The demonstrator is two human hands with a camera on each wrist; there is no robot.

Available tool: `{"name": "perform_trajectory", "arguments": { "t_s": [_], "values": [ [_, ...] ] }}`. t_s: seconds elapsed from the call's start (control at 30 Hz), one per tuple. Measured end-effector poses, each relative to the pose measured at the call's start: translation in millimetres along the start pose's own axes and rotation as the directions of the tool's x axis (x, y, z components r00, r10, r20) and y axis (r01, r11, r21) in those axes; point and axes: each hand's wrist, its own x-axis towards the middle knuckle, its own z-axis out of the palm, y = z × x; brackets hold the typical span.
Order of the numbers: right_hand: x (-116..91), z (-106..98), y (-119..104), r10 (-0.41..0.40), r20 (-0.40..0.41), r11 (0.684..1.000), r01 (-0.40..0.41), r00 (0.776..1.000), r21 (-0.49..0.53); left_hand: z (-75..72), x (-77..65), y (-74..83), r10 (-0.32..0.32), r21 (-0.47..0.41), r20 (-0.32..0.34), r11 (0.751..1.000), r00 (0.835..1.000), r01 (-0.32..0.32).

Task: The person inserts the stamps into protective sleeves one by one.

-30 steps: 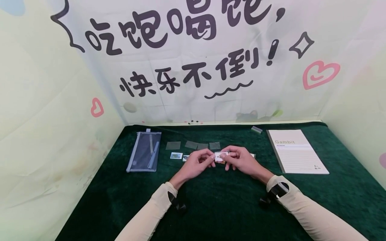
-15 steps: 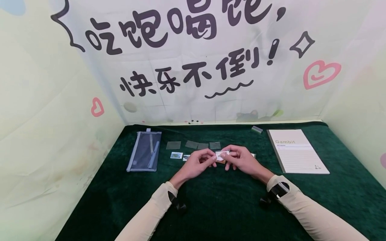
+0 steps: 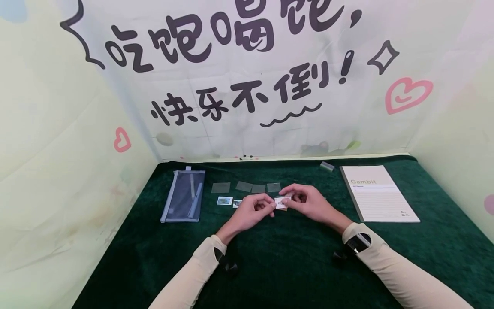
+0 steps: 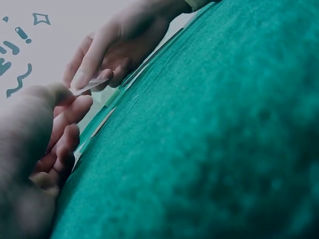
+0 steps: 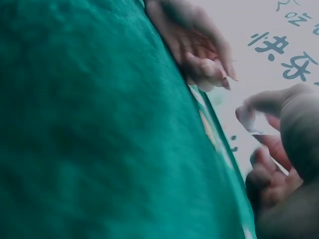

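Observation:
A small white stamp-like picture card (image 3: 280, 201) is held between the two hands above the green cloth. My left hand (image 3: 252, 210) pinches its left edge between thumb and forefinger. The right hand (image 3: 311, 205) holds the other end, thumb on the card's face. In the left wrist view, the card (image 4: 90, 85) shows as a thin, pale, glossy strip between both sets of fingertips. An orange-brown card (image 3: 283, 209) peeks out just below the held one. Left of the hands lie a blue-green picture card (image 3: 224, 201) and another card (image 3: 237, 204), partly hidden by the left hand.
Several clear plastic sleeves (image 3: 221, 188) lie in a row behind the hands. A mesh zip pouch (image 3: 183, 196) with a pen inside is at left. At right lies a notebook (image 3: 380, 195); a small grey block (image 3: 327, 166) sits near the back edge.
The right hand has risen slightly, and its lower fingers no longer show below the card. The left hand keeps its pinch. The whole head view has shifted a little.

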Motion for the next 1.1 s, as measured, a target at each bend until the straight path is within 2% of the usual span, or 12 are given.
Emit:
{"name": "perform_trajectory", "arguments": {
  "t_s": [0.1, 0.27, 0.43, 0.53, 0.6, 0.7, 0.8, 0.9, 1.1],
  "values": [
    [3.0, -9.0, 0.4, -0.023, -0.042, 0.995, 0.019, 0.999, -0.100, 0.4, 0.3, 0.4, -0.012, 0.009, -0.013, 1.000, 1.000, 0.013],
    [7.7, -23.5, 10.6, 0.037, -0.087, 0.981, -0.053, 0.995, -0.184, 1.2, 0.2, 3.5, -0.046, 0.048, -0.049, 0.998, 0.998, 0.048],
    [9.9, -30.4, 21.6, 0.071, -0.089, 0.968, -0.090, 0.994, -0.233, 5.2, 1.6, 10.9, -0.011, 0.192, -0.071, 0.981, 0.997, 0.024],
    [10.1, -31.9, 23.7, 0.078, -0.079, 0.964, -0.095, 0.994, -0.250, 8.6, 5.1, 18.1, 0.031, 0.332, -0.101, 0.943, 0.994, 0.004],
    [9.9, -32.6, 24.0, 0.087, -0.080, 0.961, -0.105, 0.993, -0.258, 10.5, 9.3, 23.2, 0.033, 0.433, -0.113, 0.901, 0.993, 0.019],
    [8.8, -33.4, 24.2, 0.095, -0.078, 0.956, -0.113, 0.992, -0.272, 11.7, 16.3, 30.2, -0.003, 0.557, -0.079, 0.829, 0.997, 0.047],
    [8.5, -33.2, 24.9, 0.093, -0.074, 0.952, -0.111, 0.993, -0.285, 11.1, 22.1, 34.0, -0.055, 0.615, -0.026, 0.786, 0.998, 0.059],
    [8.7, -32.3, 25.9, 0.073, -0.076, 0.947, -0.093, 0.994, -0.307, 9.6, 24.9, 34.5, -0.081, 0.616, -0.006, 0.785, 0.997, 0.067],
    [8.4, -32.0, 24.2, 0.028, -0.094, 0.927, -0.061, 0.995, -0.371, 9.3, 26.3, 33.4, -0.075, 0.566, -0.025, 0.821, 0.997, 0.076]
  ]
}}
